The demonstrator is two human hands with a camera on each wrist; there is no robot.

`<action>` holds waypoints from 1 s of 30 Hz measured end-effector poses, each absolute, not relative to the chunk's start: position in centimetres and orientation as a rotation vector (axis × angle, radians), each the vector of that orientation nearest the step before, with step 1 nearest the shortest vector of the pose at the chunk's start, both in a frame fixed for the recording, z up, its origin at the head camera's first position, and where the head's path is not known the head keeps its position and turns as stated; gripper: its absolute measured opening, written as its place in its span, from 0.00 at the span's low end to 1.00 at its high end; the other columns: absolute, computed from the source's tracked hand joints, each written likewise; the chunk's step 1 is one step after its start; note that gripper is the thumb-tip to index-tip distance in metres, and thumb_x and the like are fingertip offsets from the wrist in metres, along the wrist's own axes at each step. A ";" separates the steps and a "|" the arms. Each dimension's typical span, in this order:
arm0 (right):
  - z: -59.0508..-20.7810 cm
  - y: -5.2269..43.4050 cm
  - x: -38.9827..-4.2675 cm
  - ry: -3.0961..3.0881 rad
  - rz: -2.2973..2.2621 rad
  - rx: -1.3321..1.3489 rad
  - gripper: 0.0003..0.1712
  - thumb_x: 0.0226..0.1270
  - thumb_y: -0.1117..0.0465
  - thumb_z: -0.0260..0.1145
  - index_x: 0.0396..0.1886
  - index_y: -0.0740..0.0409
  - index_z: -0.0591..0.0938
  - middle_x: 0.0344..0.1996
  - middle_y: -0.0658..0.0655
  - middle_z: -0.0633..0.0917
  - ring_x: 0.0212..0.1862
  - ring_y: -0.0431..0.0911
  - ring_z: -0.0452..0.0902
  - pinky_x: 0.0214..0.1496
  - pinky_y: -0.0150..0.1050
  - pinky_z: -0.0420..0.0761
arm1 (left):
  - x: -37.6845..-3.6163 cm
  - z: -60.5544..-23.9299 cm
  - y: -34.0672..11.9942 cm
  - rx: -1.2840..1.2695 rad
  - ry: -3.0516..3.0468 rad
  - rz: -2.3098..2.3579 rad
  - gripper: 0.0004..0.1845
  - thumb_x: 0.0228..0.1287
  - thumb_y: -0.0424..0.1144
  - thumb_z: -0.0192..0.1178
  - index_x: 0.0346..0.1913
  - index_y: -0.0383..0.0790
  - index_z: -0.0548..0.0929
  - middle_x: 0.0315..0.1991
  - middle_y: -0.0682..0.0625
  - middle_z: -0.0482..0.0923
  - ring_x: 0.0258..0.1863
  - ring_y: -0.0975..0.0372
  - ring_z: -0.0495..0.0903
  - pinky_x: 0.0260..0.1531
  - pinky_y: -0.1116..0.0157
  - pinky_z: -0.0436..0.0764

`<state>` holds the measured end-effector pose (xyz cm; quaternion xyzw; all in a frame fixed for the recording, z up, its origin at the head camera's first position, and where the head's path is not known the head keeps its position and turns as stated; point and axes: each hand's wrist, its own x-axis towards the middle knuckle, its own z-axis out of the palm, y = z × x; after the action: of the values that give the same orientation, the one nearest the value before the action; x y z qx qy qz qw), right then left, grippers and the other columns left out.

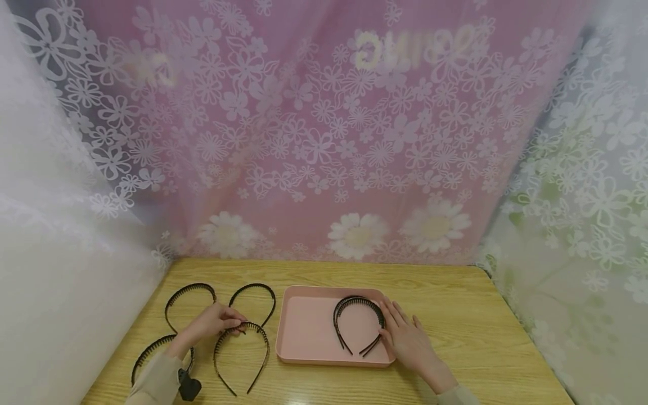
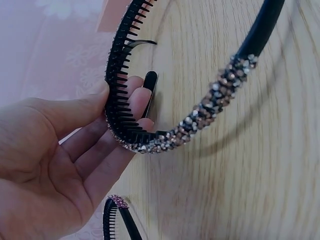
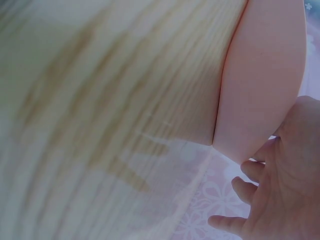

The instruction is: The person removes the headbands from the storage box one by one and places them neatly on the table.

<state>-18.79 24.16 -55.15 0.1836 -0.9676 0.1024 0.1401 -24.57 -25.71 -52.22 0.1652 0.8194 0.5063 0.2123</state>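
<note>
- Headband (image 1: 266, 344) with inward teeth (image 2: 120, 97) and glittering beads (image 2: 195, 122): it is above or on the table (image 1: 455, 304), left of the pink tray (image 1: 306, 332); whether its ends touch the wood cannot be told.
- The left hand (image 1: 212, 323) grips that headband at the top of its arch, thumb on one side and fingers on the other.
- The right hand (image 1: 407, 337) grips nothing; its fingers are extended, and it rests against the right edge of the tray.
- Two dark headbands (image 1: 379, 315) lie overlapping in the right half of the tray.
- Three more headbands (image 1: 191, 286) lie on the left part of the table, one partly covered by the left sleeve (image 1: 157, 377).
- A pink cloth (image 1: 314, 112) with white flowers hangs behind the table.
</note>
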 end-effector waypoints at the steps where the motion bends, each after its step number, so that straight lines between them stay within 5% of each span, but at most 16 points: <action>1: -55.3 24.2 -18.8 -2.786 0.292 0.534 0.35 0.77 0.52 0.61 0.77 0.61 0.65 0.75 0.62 0.66 0.74 0.61 0.64 0.62 0.73 0.68 | -24.5 -52.2 -25.8 0.456 2.279 1.408 0.14 0.74 0.31 0.58 0.54 0.23 0.84 0.44 0.35 0.87 0.40 0.46 0.88 0.43 0.57 0.86; 7: -55.2 24.0 -18.8 -2.790 0.305 0.525 0.35 0.76 0.53 0.62 0.76 0.62 0.67 0.75 0.63 0.68 0.73 0.62 0.65 0.62 0.73 0.68 | -24.1 -52.2 -26.1 0.480 2.325 1.361 0.13 0.73 0.32 0.60 0.52 0.25 0.86 0.41 0.37 0.88 0.38 0.48 0.88 0.41 0.59 0.86; 12: -54.6 23.8 -18.6 -2.800 0.307 0.527 0.35 0.74 0.54 0.64 0.75 0.64 0.68 0.74 0.64 0.68 0.72 0.63 0.65 0.61 0.73 0.68 | -23.8 -52.1 -26.4 0.540 2.395 1.259 0.11 0.71 0.36 0.63 0.49 0.33 0.89 0.38 0.42 0.89 0.29 0.57 0.83 0.27 0.69 0.77; 20: -54.1 23.6 -18.4 -2.854 0.307 0.493 0.35 0.76 0.54 0.63 0.76 0.63 0.67 0.76 0.63 0.66 0.74 0.62 0.63 0.64 0.73 0.66 | -23.6 -52.8 -26.9 0.640 2.479 1.138 0.09 0.69 0.40 0.66 0.46 0.43 0.92 0.45 0.47 0.89 0.44 0.58 0.85 0.42 0.60 0.84; 30: -54.2 23.6 -18.6 -2.881 0.333 0.487 0.36 0.78 0.53 0.61 0.78 0.62 0.64 0.77 0.62 0.63 0.76 0.61 0.60 0.65 0.74 0.64 | -23.6 -52.8 -26.9 0.602 2.512 1.108 0.08 0.69 0.39 0.66 0.44 0.42 0.92 0.43 0.46 0.88 0.37 0.58 0.83 0.33 0.61 0.82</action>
<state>-18.63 23.61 -54.20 0.1646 -0.9748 0.1128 0.1001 -23.55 -26.87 -52.79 0.2112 0.8815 0.3889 0.1649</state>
